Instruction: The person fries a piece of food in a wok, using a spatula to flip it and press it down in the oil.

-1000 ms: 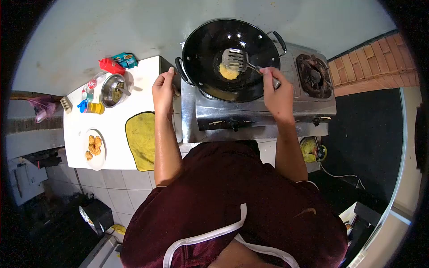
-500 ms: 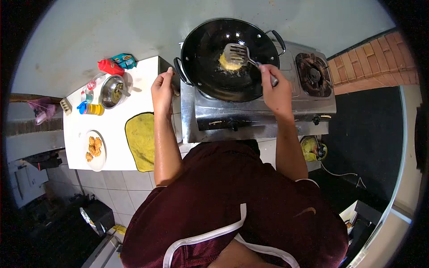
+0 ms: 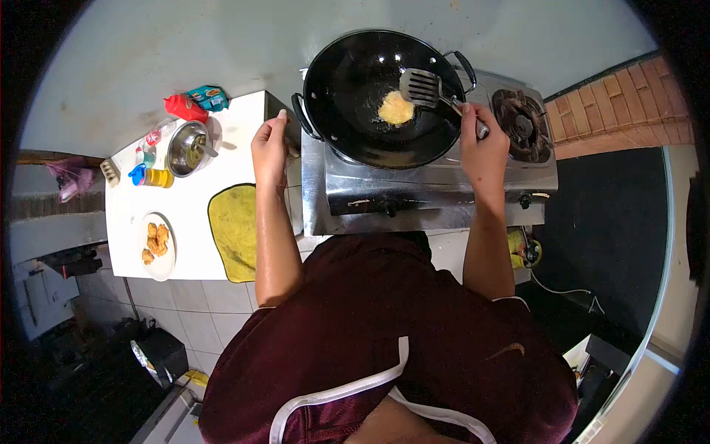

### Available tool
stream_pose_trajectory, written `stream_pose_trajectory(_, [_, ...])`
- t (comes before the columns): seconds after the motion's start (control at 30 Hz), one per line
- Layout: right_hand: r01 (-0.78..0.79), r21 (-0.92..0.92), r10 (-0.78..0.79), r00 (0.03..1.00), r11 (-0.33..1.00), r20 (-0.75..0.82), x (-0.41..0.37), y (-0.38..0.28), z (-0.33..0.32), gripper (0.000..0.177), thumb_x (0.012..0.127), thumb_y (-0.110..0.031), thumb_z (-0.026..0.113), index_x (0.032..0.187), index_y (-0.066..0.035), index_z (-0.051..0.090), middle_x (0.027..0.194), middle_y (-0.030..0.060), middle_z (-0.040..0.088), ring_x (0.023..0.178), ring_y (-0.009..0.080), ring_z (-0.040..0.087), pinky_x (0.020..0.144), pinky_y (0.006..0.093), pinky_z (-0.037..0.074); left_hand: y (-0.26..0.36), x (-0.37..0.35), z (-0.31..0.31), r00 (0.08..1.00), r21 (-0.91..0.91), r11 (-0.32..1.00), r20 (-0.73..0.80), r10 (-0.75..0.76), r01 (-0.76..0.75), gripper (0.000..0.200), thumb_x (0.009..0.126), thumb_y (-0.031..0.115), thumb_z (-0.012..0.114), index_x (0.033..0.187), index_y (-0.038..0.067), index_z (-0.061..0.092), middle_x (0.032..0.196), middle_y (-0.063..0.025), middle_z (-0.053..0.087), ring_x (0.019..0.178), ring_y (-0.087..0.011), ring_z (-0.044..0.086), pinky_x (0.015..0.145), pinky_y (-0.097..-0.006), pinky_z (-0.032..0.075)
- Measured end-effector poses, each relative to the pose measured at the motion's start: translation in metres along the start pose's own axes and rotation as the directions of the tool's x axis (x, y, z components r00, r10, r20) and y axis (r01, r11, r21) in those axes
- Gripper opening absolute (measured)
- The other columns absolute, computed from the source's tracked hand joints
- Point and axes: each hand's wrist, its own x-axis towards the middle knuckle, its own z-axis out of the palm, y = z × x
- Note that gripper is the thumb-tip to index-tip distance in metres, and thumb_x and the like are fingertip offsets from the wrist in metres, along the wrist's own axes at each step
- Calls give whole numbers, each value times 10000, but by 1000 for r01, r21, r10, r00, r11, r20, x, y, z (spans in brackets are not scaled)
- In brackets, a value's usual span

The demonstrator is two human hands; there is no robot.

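A black wok (image 3: pixel 355 137) sits on the left burner of a steel gas stove (image 3: pixel 436 192). In its middle lies a pale yellow piece of food (image 3: pixel 396 108). My right hand (image 3: pixel 484 144) is closed around the handle of a slotted metal spatula (image 3: pixel 421 86), whose head is over the wok just to the upper right of the food. Left of the wok, near its left handle, my left hand (image 3: pixel 270 152) is closed with thumb and fingers pressed together; whether anything small is between them cannot be made out.
On the white counter (image 3: pixel 192 237) are a plate (image 3: pixel 163 268) with fried pieces, a metal bowl (image 3: pixel 178 157), a yellow cloth (image 3: pixel 234 233), a blue-lidded container (image 3: pixel 157 177) and a red packet (image 3: pixel 185 108). The right burner (image 3: pixel 522 124) bears no pan.
The spatula and my right hand have moved right, uncovering the food. The food now lies slightly further right in the wok. My left hand has stayed almost still.
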Motion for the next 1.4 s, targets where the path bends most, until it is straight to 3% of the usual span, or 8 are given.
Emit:
stream_pose_trajectory(0.17, [103, -2, -103, 995, 995, -13, -5, 0, 9, 223, 908, -229, 577, 941, -25, 660, 747, 204, 649, 727, 342, 671, 645, 376, 494, 0, -1, 2, 1000, 15, 1000, -1, -6, 6, 245, 905, 313, 618, 811, 87, 619, 618, 77, 435, 528, -30, 364, 472, -201, 253])
stream_pose_trajectory(0.37, [-113, -74, 119, 989, 991, 82, -4, -12, 12, 233, 908, -243, 581, 934, -24, 655, 737, 193, 641, 673, 343, 650, 593, 375, 474, -1, 0, -4, 1000, 17, 1000, 7, 0, -1, 251, 900, 321, 622, 838, 78, 632, 618, 77, 435, 523, -31, 365, 469, -199, 251])
stream_pose_trajectory(0.43, [-13, -51, 17, 997, 999, 81, -6, -13, 18, 248, 914, -256, 578, 917, -20, 656, 703, 196, 629, 637, 334, 642, 578, 377, 466, -1, 0, -3, 1000, 5, 1000, -3, -5, 5, 254, 902, 317, 620, 857, 68, 639, 614, 75, 433, 522, -32, 366, 466, -199, 252])
stream_pose_trajectory(0.8, [-23, 5, 23, 1000, 1000, 12, 1, 5, 7, 243, 920, -251, 574, 907, -24, 658, 793, 173, 674, 743, 321, 677, 647, 352, 497, -3, 0, -3, 1000, 0, 1000, -14, 17, -17, 267, 899, 317, 628, 857, 53, 637, 606, 71, 437, 508, -30, 349, 464, -203, 243])
stream_pose_trajectory(1.0, [-36, 47, 30, 993, 998, 110, -8, -4, 14, 212, 907, -228, 597, 924, -23, 650, 723, 208, 620, 628, 319, 641, 572, 351, 463, -4, -2, 3, 999, -20, 1000, -27, 22, -23, 289, 892, 326, 642, 845, 41, 637, 599, 66, 438, 508, -25, 338, 467, -204, 239])
stream_pose_trajectory(1.23, [64, 17, -64, 998, 998, 1, 0, 3, 7, 223, 899, -240, 611, 909, -22, 653, 711, 202, 620, 597, 315, 625, 562, 345, 461, -3, -4, -3, 999, -1, 1000, -34, 20, -20, 296, 893, 329, 641, 829, 40, 642, 599, 72, 437, 506, -21, 323, 467, -210, 227])
stream_pose_trajectory(1.33, [69, -5, -69, 997, 998, 31, -7, -8, 11, 235, 899, -248, 608, 901, -17, 656, 707, 200, 621, 601, 315, 631, 565, 349, 466, -6, -2, -2, 999, -2, 999, -29, 40, -40, 298, 891, 332, 642, 835, 39, 642, 592, 73, 429, 499, -21, 314, 464, -209, 218])
stream_pose_trajectory(1.4, [33, 113, -46, 993, 993, 110, -11, -6, 14, 237, 901, -249, 603, 894, -18, 657, 701, 201, 617, 618, 343, 629, 565, 361, 469, -7, -3, -2, 999, 0, 999, -22, 32, -32, 296, 892, 330, 641, 834, 40, 640, 592, 74, 428, 498, -20, 314, 462, -208, 217])
